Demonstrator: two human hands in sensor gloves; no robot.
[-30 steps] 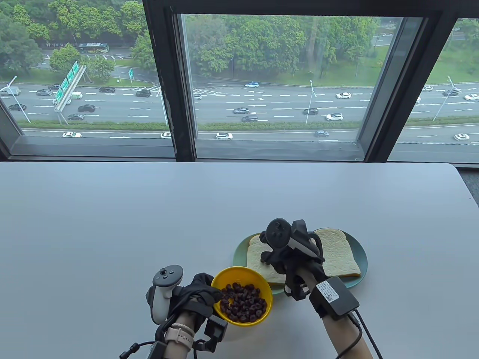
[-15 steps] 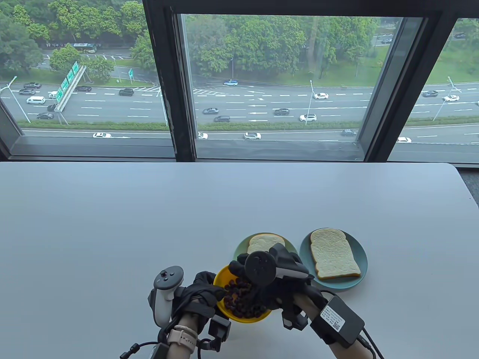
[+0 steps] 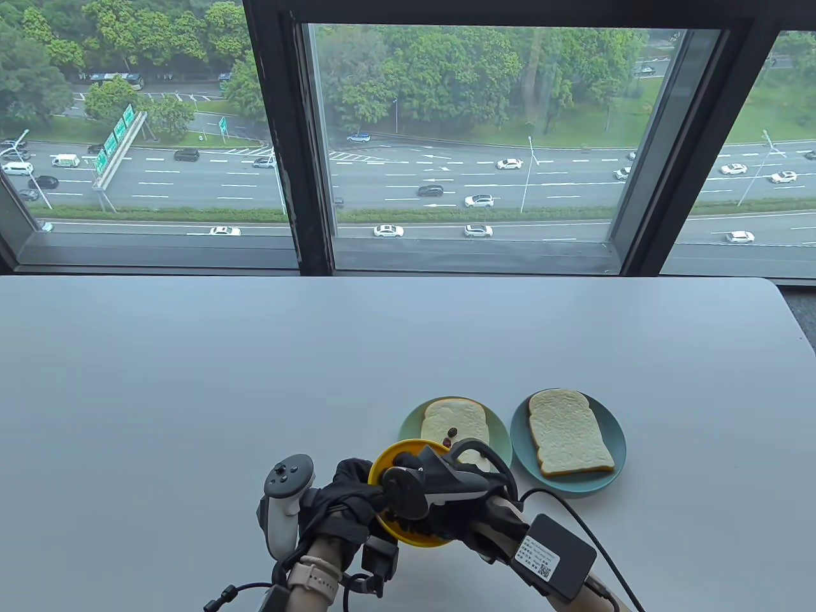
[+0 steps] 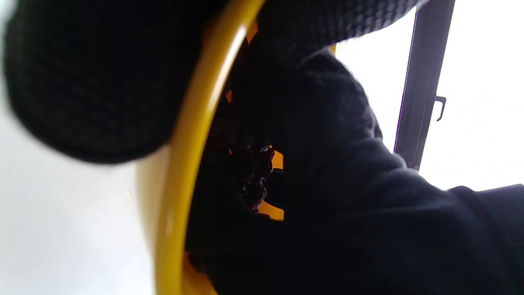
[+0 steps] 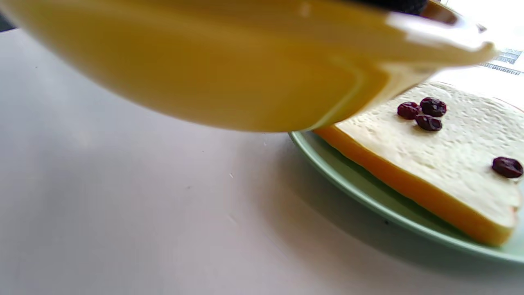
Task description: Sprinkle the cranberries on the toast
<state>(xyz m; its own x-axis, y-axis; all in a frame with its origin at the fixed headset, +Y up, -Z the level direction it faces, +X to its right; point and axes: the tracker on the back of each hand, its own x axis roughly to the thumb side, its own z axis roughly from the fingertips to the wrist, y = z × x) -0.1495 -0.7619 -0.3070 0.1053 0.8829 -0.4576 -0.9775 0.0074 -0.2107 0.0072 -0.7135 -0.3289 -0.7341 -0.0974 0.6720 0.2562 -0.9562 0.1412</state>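
Note:
A yellow bowl (image 3: 386,460) of dark cranberries (image 4: 256,172) is off the table, beside the near toast. My left hand (image 3: 357,494) grips its left rim. My right hand (image 3: 428,510) reaches down into the bowl among the cranberries; its fingertips are hidden. The near toast (image 3: 456,421) lies on a green plate (image 3: 408,424) with a few cranberries (image 3: 449,437) on it. In the right wrist view the bowl's underside (image 5: 204,61) hangs above the table beside this toast (image 5: 450,143) and its cranberries (image 5: 421,110). A second, bare toast (image 3: 567,433) lies on a blue plate (image 3: 615,430).
The grey table (image 3: 255,370) runs back to a window with a dark frame (image 3: 287,159). My right wrist carries a black box (image 3: 551,558) with a cable looping toward the plates. The table's right edge (image 3: 797,319) is at the far right.
My right hand came back from over the near toast and went down into the bowl. A few cranberries now lie on that toast. The bowl shifted slightly toward the green plate.

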